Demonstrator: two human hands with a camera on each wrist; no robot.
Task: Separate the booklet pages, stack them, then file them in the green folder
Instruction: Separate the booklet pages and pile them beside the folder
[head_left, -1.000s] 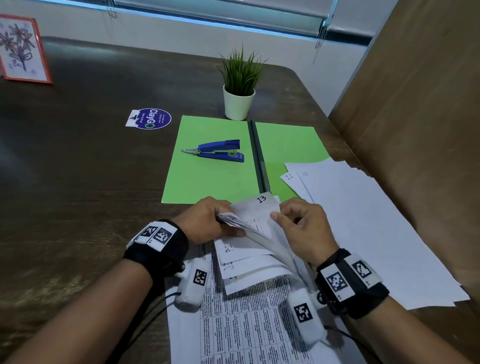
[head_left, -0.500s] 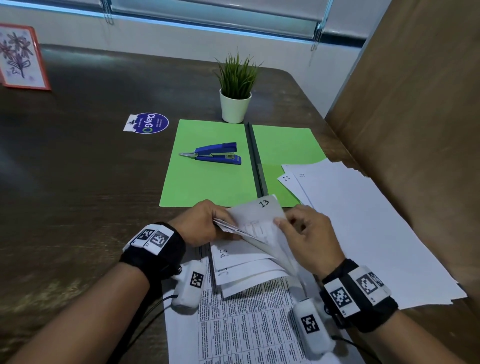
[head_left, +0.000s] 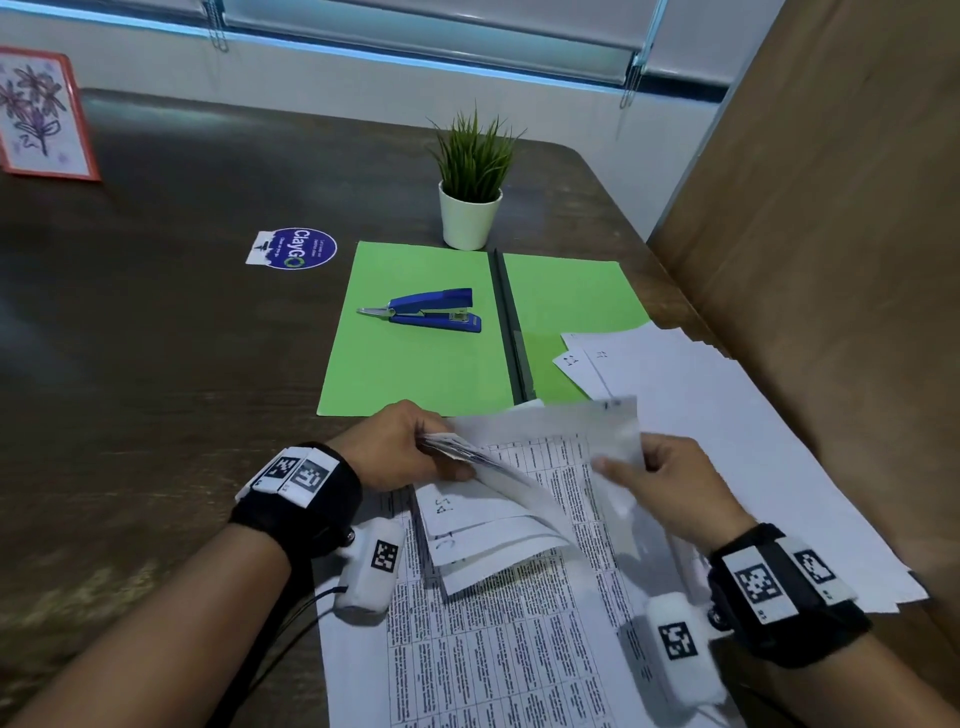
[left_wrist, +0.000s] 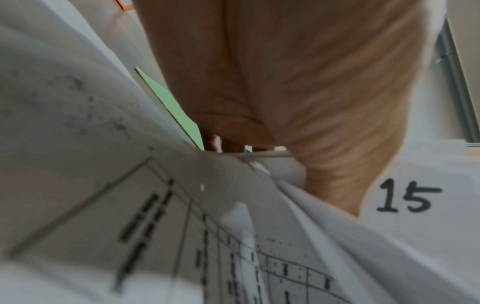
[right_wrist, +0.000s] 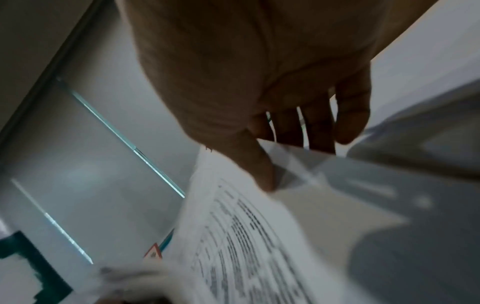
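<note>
Black handwritten "15" on booklet page beside left hand

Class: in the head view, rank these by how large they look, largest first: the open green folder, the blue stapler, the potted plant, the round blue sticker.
1. green folder
2. potted plant
3. blue stapler and round blue sticker: too alike to rank.
</note>
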